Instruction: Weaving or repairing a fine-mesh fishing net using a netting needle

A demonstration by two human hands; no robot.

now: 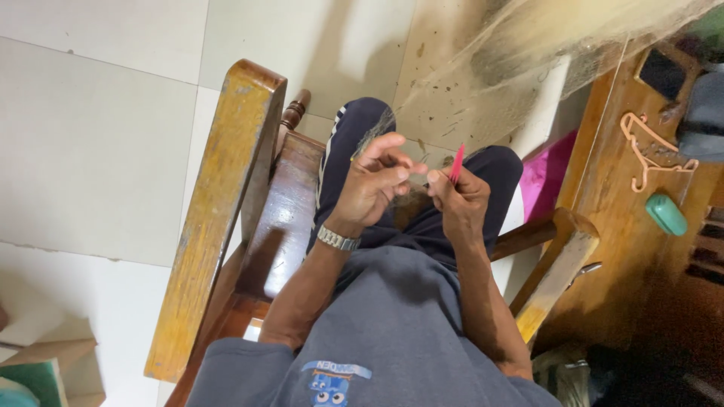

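Observation:
I sit in a wooden armchair (219, 218), looking down at my lap. My right hand (460, 200) is closed around a thin red tool (457, 163) that sticks up from my fist. My left hand (373, 185), with a metal watch (337, 239) on the wrist, is raised just left of it, fingers curled and pinching fine netting (467, 83). The translucent net spreads up and to the right from my hands over my dark-trousered knees. Both hands nearly touch at the net's edge.
A wooden table (626, 249) stands to the right with a pink hanger (652, 151) and a small teal object (667, 214) on it. A magenta item (549, 181) lies between chair and table. Pale floor tiles (98, 136) lie to the left; cardboard (53, 362) sits at bottom left.

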